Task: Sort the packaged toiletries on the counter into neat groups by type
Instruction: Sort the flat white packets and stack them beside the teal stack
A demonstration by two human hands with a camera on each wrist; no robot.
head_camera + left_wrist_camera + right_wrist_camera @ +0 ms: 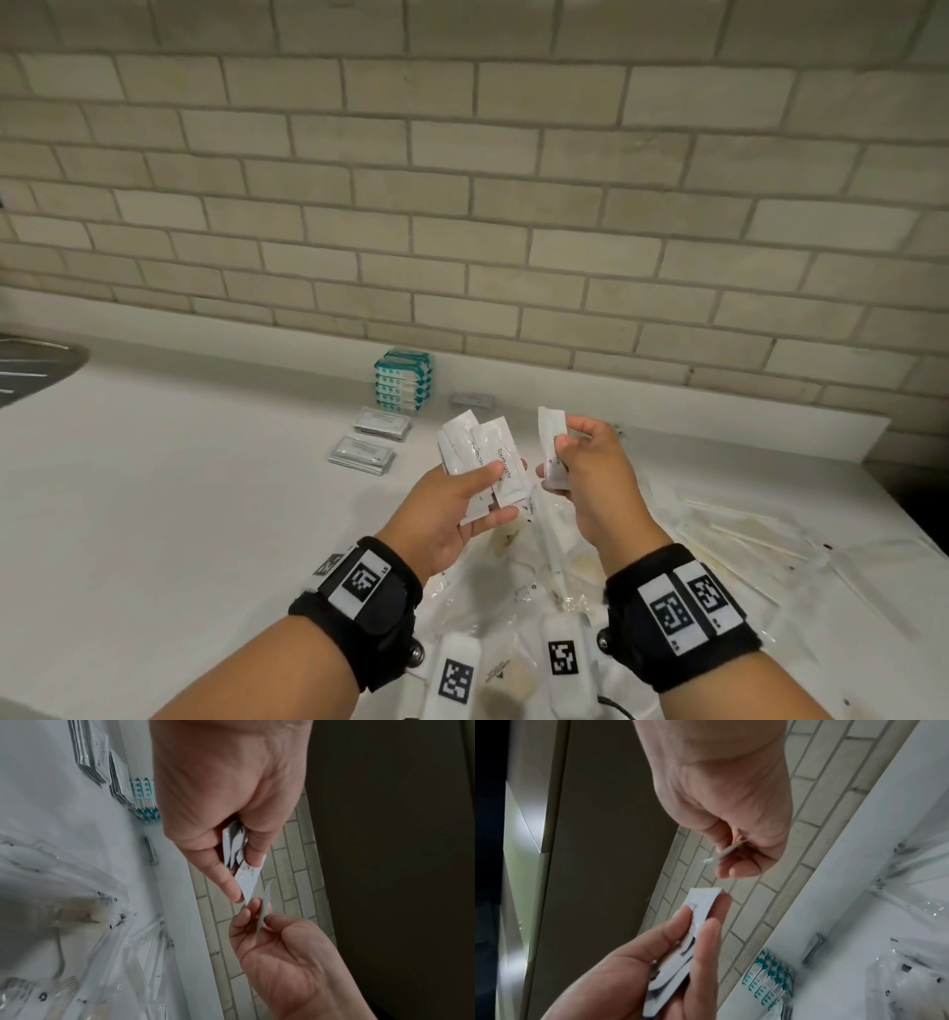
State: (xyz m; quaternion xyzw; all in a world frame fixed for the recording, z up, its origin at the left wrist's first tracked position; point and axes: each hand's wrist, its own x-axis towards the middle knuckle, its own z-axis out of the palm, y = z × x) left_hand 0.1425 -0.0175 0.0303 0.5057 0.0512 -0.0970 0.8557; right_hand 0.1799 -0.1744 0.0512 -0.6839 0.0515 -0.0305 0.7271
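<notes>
My left hand (506, 491) grips a fanned bunch of several white toothpaste sachets (485, 455) above the white counter (179, 488). In the left wrist view my left hand (244, 876) has thumb and fingers curled round the same bunch (232, 845). Just to the right, my right hand (565, 449) pinches one more white sachet (550, 437), held upright and apart from the bunch. In the right wrist view that single sachet (722, 854) shows edge-on between the fingers of my right hand (727, 852), with the left hand's bunch (700, 902) below it.
A stack of teal packets (403, 380) stands against the brick wall. Two piles of flat white packets (382, 424) (362, 455) lie in front of it, and a small grey packet (472, 400) lies to the right. Clear-wrapped items (719, 529) litter the counter under and right of my hands. A sink (36, 365) is at far left.
</notes>
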